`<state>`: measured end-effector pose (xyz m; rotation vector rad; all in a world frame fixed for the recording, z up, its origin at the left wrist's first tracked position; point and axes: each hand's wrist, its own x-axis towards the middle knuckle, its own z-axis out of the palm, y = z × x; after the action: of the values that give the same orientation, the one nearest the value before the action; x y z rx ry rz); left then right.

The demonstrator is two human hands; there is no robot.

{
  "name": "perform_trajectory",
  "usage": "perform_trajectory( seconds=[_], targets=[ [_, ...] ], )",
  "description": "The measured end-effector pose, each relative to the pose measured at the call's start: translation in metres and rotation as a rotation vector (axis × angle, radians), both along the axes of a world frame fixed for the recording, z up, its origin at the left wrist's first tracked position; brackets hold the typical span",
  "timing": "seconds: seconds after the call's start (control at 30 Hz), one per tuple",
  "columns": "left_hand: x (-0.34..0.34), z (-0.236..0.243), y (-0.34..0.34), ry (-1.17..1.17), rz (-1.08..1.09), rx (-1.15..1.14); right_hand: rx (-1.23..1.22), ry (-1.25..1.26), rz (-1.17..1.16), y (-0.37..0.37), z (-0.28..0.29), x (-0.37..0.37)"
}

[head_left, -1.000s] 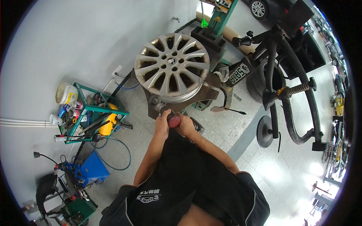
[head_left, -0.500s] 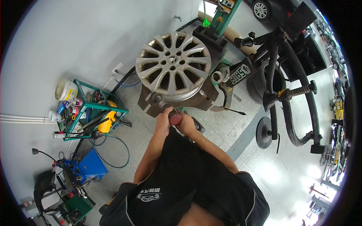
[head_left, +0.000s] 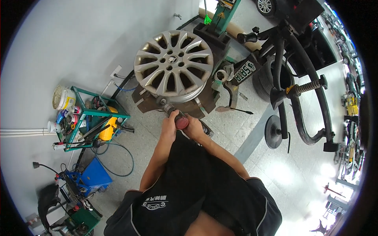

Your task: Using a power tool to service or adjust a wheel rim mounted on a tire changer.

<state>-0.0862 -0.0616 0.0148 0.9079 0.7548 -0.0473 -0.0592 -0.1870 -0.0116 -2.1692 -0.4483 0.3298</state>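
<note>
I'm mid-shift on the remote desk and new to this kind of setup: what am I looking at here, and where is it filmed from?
There is no robot here: these are a person's two bare hands. The view comes from the left of two fisheye cameras worn on the head, looking down, so left is the person's left and straight edges bend near the rim of the picture.

The left hand and right hand are both wrapped around a tool with a red end. In front of them, a silver wheel without a tire lies spoked face up on a dark metal plate. Whether the tool touches the wheel, I cannot tell.
</note>
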Motion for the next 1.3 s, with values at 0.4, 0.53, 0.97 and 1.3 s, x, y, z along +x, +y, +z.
perform_trajectory(
  seconds=[0.4, 0.53, 0.97, 1.3],
  targets=[
    [0.001, 0.001, 0.001, 0.028, -0.024, 0.004, -0.024, 0.017, -0.005, 0.0, -0.004, 0.0],
    [0.003, 0.003, -0.002, 0.031, -0.038, 0.018, -0.026, 0.068, -0.006, -0.003, -0.004, 0.001],
    [0.004, -0.001, -0.004, 0.004, -0.024, 0.008, -0.046, 0.042, 0.027, -0.006, -0.012, 0.002],
    [0.006, 0.01, -0.011, 0.001, -0.007, 0.024, -0.003, 0.035, -0.002, -0.009, -0.012, 0.001]
  ],
)
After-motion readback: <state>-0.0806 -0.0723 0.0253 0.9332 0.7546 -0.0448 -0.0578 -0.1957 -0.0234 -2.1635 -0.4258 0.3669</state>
